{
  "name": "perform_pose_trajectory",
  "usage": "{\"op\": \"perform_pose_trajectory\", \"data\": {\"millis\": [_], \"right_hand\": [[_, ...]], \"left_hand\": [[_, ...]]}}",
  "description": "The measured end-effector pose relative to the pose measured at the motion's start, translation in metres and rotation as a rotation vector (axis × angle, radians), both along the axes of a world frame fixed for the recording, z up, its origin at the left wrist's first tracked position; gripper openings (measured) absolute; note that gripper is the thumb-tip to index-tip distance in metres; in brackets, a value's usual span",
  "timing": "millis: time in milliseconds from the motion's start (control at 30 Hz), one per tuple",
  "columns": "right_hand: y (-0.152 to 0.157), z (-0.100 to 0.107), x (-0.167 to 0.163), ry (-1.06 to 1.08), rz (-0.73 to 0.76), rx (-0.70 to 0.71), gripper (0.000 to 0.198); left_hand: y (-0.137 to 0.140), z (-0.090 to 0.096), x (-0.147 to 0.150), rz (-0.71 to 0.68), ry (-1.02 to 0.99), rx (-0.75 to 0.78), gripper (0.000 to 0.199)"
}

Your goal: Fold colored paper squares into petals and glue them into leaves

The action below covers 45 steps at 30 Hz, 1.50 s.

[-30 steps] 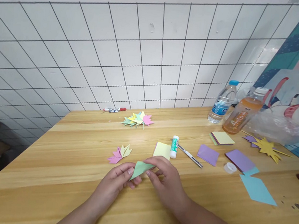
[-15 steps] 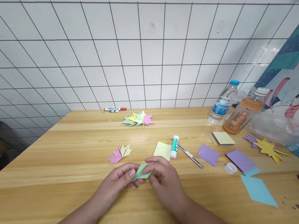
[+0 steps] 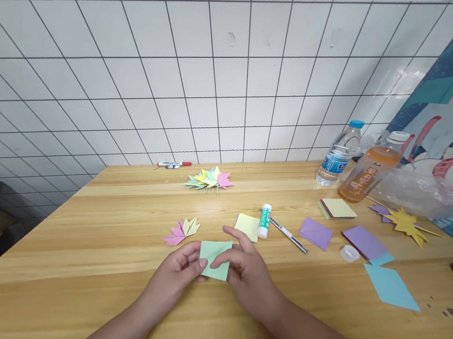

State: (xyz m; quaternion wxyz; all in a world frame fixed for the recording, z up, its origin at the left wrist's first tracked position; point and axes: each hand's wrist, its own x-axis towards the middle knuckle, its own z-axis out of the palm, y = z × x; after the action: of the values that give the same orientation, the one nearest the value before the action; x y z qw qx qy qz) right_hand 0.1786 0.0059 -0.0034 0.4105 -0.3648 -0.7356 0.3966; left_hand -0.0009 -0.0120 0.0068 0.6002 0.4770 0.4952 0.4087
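Observation:
A small square of green paper faces me, held up just over the table. My left hand pinches its left edge, thumb in front and fingers behind. At the right edge, my right hand grips the paper, its thumb and some fingertips out of sight, while one finger crosses the front and another points up. Just beyond lies a folded pink and yellow paper piece. Past my right hand are a yellow paper stack, a glue stick and a pen-like tool.
Folded paper leaves and markers lie near the tiled wall. To the right are purple paper, blue paper, a clear cap and yellow star-shaped paper. A water bottle and an orange drink bottle stand behind.
The green paper, earlier tilted and narrow between my fingers, now shows as a flat square. A finger of my right hand has lifted away from it.

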Motion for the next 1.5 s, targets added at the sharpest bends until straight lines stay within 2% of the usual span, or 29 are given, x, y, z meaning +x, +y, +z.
{"op": "perform_pose_trajectory", "data": {"millis": [167, 300, 433, 633, 767, 933, 1200, 1400, 1500], "right_hand": [[0.0, -0.005, -0.002, 0.078, 0.075, -0.162, 0.033], [0.0, -0.003, -0.003, 0.096, 0.121, -0.207, 0.024], [0.002, 0.004, -0.003, 0.023, 0.031, -0.188, 0.01], [0.003, 0.007, -0.005, 0.065, -0.063, -0.324, 0.005], [0.003, 0.006, -0.005, 0.099, -0.091, -0.32, 0.007], [0.004, 0.006, -0.004, 0.12, -0.121, -0.314, 0.009], [0.004, 0.012, -0.004, 0.06, -0.185, -0.267, 0.009], [0.003, 0.009, -0.003, 0.049, -0.178, -0.223, 0.01], [0.001, 0.006, -0.003, 0.021, -0.129, -0.201, 0.009]], "left_hand": [[0.002, -0.001, 0.0, 0.044, 0.03, 0.035, 0.035], [0.003, -0.004, -0.001, 0.038, 0.04, 0.056, 0.037], [0.003, -0.003, 0.001, 0.065, 0.054, 0.032, 0.038], [0.001, 0.001, 0.004, 0.052, 0.078, 0.02, 0.038], [-0.001, 0.001, 0.001, -0.008, 0.056, 0.067, 0.036], [-0.004, 0.002, 0.003, -0.109, 0.153, 0.019, 0.036], [-0.007, 0.001, 0.007, -0.106, 0.221, 0.016, 0.028], [-0.007, 0.005, 0.006, -0.124, 0.196, 0.025, 0.026], [-0.007, 0.004, 0.008, -0.12, 0.198, 0.045, 0.03]]}}
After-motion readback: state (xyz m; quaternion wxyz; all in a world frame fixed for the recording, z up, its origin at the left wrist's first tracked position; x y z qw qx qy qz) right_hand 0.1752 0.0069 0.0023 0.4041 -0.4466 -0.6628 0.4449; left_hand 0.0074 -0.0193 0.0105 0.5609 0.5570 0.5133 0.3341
